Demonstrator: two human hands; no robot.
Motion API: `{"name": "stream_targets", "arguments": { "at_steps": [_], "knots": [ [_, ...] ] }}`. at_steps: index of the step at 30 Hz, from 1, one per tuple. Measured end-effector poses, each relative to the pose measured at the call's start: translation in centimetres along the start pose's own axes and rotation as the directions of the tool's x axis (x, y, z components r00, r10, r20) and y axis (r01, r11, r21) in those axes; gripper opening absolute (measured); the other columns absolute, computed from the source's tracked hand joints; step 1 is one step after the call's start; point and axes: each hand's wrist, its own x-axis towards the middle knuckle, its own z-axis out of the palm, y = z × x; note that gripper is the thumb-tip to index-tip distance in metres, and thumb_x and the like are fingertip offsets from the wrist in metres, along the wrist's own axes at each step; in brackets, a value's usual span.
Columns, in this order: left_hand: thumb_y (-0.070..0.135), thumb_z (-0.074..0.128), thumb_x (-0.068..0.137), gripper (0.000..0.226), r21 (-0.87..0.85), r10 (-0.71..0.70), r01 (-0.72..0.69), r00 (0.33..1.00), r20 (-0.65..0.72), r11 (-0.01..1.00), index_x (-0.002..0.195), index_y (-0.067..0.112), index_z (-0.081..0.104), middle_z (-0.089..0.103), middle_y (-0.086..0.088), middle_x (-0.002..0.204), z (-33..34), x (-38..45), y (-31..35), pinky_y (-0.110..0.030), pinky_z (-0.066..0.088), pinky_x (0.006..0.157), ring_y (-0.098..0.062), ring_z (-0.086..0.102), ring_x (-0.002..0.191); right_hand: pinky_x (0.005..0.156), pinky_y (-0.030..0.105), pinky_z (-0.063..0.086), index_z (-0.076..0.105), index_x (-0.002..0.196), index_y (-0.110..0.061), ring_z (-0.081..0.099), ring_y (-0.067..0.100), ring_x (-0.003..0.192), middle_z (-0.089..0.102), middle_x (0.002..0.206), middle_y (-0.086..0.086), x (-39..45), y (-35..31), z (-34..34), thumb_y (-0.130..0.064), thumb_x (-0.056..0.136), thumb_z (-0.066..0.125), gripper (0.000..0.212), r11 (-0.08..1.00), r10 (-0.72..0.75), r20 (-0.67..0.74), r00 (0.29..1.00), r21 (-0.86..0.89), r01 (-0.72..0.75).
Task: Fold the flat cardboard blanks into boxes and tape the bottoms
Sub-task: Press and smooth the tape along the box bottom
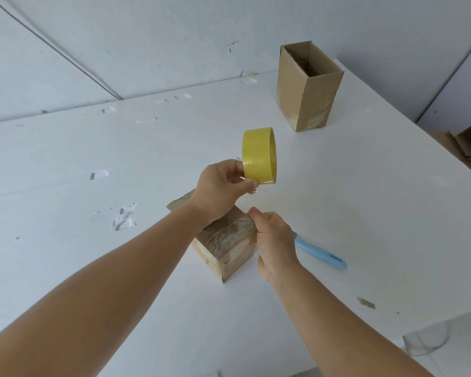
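Two cardboard boxes stand on the white table (93,148). The near box (225,247) sits bottom up, its top face covered in wrinkled tape. The left hand (223,189) pinches the yellow tape roll (259,156) above it. The right hand (275,240) presses curled fingers against the box's right edge, beside a blue knife (320,253). The finished box (307,87) stands open-topped, well apart at the far side.

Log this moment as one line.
left hand: holds tape roll raised | right hand: presses tape end on near box | far box: upright, open
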Motion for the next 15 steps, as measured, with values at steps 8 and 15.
{"name": "stream_targets", "arguments": {
  "at_steps": [8, 15],
  "knots": [
    [0.008, 0.074, 0.08, 0.011, -0.058, -0.022, 0.021, 1.0, -0.022, 0.998, 0.087, 0.014, 0.069, 0.072, 0.002, 0.071, 0.0, -0.1, -0.2, -0.025, 0.055, 0.08, -0.009, 0.069, 0.071, 0.065, 0.023, 0.041, 0.058, 0.084, -0.023, 0.059, 0.005, 0.066, 0.066, 0.066, -0.01, 0.7, 0.5, -1.1, -0.033, 0.085, 0.062, 0.012, 0.99, 0.117, 0.084, 0.99, -0.084, -0.11],
    [0.007, 0.074, 0.08, 0.013, -0.085, -0.024, 0.02, 0.999, -0.039, 0.996, 0.085, 0.017, 0.068, 0.071, 0.004, 0.069, -0.2, 0.1, -0.3, -0.02, 0.054, 0.077, -0.008, 0.069, 0.07, 0.071, 0.021, 0.044, 0.06, 0.1, -0.029, 0.058, 0.01, 0.096, 0.062, 0.095, -0.008, -0.1, 1.4, -2.9, -0.036, 0.089, 0.054, 0.014, 0.957, -0.017, 0.017, 1.0, -0.29, 0.022]
  ]
}}
